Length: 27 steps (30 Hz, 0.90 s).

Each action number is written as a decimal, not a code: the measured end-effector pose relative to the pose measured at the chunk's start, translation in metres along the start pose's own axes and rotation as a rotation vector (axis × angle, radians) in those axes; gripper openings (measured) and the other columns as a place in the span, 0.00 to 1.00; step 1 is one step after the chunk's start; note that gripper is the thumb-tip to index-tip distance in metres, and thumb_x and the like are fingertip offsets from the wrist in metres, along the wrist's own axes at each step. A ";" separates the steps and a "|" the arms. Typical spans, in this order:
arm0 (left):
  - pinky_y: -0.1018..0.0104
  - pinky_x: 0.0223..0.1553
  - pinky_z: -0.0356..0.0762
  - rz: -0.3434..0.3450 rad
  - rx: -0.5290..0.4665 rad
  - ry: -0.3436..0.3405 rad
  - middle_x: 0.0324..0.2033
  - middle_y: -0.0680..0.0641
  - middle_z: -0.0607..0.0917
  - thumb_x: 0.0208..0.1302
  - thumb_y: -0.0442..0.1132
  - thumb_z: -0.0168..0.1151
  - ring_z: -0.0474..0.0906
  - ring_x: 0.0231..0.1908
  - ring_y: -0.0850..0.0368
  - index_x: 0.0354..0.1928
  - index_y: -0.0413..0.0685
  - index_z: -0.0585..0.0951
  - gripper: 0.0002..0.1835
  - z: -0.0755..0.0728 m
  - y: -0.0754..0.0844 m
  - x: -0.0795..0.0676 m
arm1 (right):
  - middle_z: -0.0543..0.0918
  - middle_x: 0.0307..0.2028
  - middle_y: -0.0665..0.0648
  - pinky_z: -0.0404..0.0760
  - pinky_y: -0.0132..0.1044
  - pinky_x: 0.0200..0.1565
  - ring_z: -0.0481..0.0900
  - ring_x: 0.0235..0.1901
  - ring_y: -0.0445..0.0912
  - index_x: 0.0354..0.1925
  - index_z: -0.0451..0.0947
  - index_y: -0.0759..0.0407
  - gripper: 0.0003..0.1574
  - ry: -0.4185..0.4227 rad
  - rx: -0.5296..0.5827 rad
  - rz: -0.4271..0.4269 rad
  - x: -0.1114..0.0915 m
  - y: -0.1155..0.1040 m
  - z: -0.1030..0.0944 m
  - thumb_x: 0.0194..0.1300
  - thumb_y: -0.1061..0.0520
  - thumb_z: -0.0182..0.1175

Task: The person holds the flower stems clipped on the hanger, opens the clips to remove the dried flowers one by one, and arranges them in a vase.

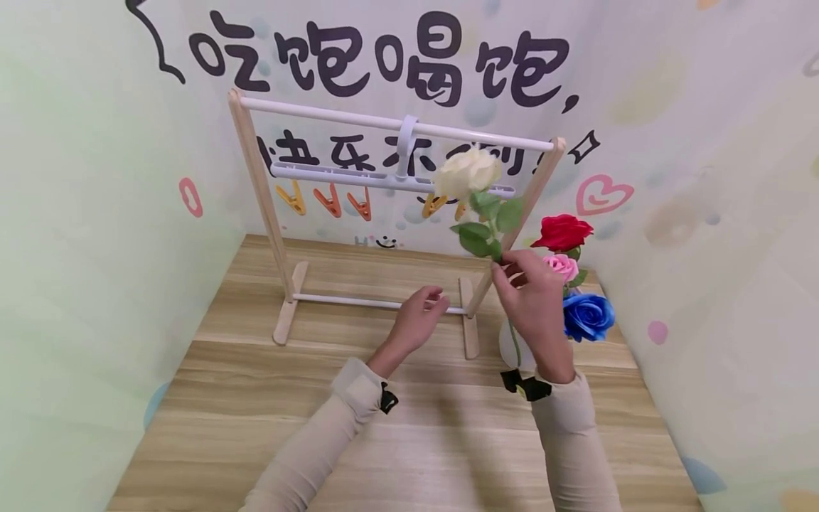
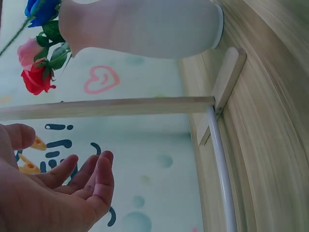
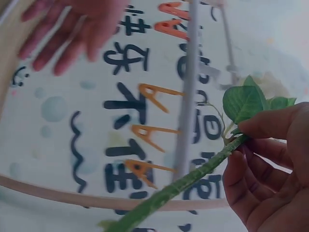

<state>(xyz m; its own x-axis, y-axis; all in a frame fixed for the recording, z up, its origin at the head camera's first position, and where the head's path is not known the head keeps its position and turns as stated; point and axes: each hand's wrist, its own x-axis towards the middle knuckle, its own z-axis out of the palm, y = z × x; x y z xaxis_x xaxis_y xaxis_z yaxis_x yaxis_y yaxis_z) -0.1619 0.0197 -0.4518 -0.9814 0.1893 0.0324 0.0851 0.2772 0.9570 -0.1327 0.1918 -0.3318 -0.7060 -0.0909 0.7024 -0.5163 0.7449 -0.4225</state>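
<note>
My right hand (image 1: 534,295) pinches the green stem (image 3: 178,186) of a white rose (image 1: 470,173) between thumb and fingertips, just under its leaves. The bloom is held up in front of the rack's right side, and the stem hangs down past the white vase (image 1: 512,345). My left hand (image 1: 419,320) holds nothing; its fingers are loosely bent, over the rack's lower bar. Above it, a pale hanger (image 1: 333,174) with orange and yellow clips (image 1: 328,200) hooks over the top bar of the wooden rack (image 1: 262,185).
Red (image 1: 563,232), pink (image 1: 561,267) and blue (image 1: 589,316) roses stand in the vase at the right, beside the rack's foot (image 1: 469,334). Everything stands on a wood-grain table (image 1: 256,427). Behind it hangs a printed wall cloth (image 1: 704,213).
</note>
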 end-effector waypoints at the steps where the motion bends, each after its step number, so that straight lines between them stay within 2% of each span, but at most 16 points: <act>1: 0.53 0.56 0.76 -0.014 -0.010 -0.014 0.57 0.43 0.80 0.73 0.51 0.53 0.78 0.57 0.47 0.64 0.45 0.75 0.24 0.003 0.001 0.002 | 0.87 0.35 0.63 0.82 0.29 0.33 0.84 0.29 0.52 0.41 0.84 0.67 0.10 0.023 0.006 -0.001 0.002 -0.002 -0.006 0.60 0.65 0.68; 3: 0.53 0.57 0.75 -0.045 -0.024 -0.041 0.59 0.43 0.79 0.72 0.53 0.52 0.77 0.59 0.47 0.65 0.46 0.74 0.26 0.010 0.005 0.005 | 0.87 0.34 0.63 0.78 0.21 0.35 0.84 0.28 0.51 0.40 0.84 0.68 0.09 0.078 0.022 -0.001 0.005 -0.006 -0.017 0.59 0.66 0.68; 5: 0.52 0.58 0.74 -0.066 -0.040 -0.059 0.61 0.43 0.79 0.72 0.55 0.52 0.77 0.60 0.47 0.66 0.46 0.73 0.28 0.016 0.009 0.008 | 0.87 0.35 0.63 0.75 0.16 0.36 0.83 0.28 0.46 0.40 0.84 0.68 0.09 0.127 0.036 -0.003 0.009 -0.009 -0.028 0.60 0.66 0.67; 9: 0.54 0.59 0.74 -0.098 -0.044 -0.080 0.61 0.44 0.79 0.71 0.57 0.51 0.76 0.61 0.49 0.67 0.47 0.73 0.30 0.030 0.018 0.013 | 0.87 0.33 0.64 0.76 0.17 0.34 0.80 0.28 0.32 0.38 0.84 0.69 0.08 0.219 0.093 0.021 0.020 -0.015 -0.047 0.60 0.65 0.66; 11: 0.55 0.59 0.74 -0.107 -0.042 -0.091 0.62 0.44 0.79 0.71 0.58 0.51 0.77 0.61 0.49 0.67 0.47 0.72 0.31 0.037 0.022 0.016 | 0.87 0.32 0.64 0.76 0.18 0.33 0.79 0.28 0.28 0.37 0.85 0.70 0.07 0.272 0.120 0.040 0.025 -0.017 -0.055 0.60 0.65 0.66; 15: 0.54 0.59 0.74 -0.119 -0.067 -0.122 0.61 0.43 0.79 0.70 0.58 0.53 0.77 0.60 0.48 0.67 0.45 0.72 0.32 0.051 0.026 0.017 | 0.87 0.31 0.62 0.77 0.19 0.32 0.82 0.28 0.31 0.36 0.86 0.70 0.09 0.400 0.148 0.100 0.037 -0.018 -0.067 0.60 0.62 0.67; 19: 0.53 0.60 0.73 -0.133 -0.089 -0.139 0.62 0.42 0.78 0.68 0.60 0.54 0.75 0.61 0.47 0.68 0.44 0.72 0.34 0.064 0.029 0.017 | 0.88 0.31 0.53 0.78 0.20 0.33 0.82 0.28 0.36 0.35 0.87 0.65 0.09 0.514 0.151 0.161 0.046 -0.017 -0.077 0.60 0.59 0.67; 24: 0.53 0.60 0.74 -0.120 -0.095 -0.144 0.62 0.41 0.78 0.68 0.59 0.55 0.76 0.62 0.46 0.67 0.43 0.72 0.34 0.078 0.031 0.017 | 0.84 0.28 0.42 0.77 0.20 0.32 0.80 0.27 0.37 0.33 0.87 0.63 0.09 0.647 0.126 0.176 0.055 -0.014 -0.086 0.60 0.57 0.66; 27: 0.54 0.60 0.74 -0.112 -0.100 -0.151 0.63 0.40 0.77 0.69 0.59 0.55 0.75 0.62 0.47 0.67 0.43 0.72 0.34 0.084 0.032 0.016 | 0.82 0.27 0.44 0.76 0.20 0.30 0.79 0.26 0.37 0.31 0.87 0.58 0.06 0.729 0.121 0.175 0.058 -0.012 -0.092 0.60 0.57 0.66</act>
<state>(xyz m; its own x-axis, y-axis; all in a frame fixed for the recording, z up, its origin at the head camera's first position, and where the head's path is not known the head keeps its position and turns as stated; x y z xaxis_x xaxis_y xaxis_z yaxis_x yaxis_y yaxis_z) -0.1607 0.1113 -0.4449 -0.9462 0.3035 -0.1122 -0.0482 0.2106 0.9764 -0.1228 0.2380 -0.2334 -0.3054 0.5132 0.8021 -0.5055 0.6264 -0.5933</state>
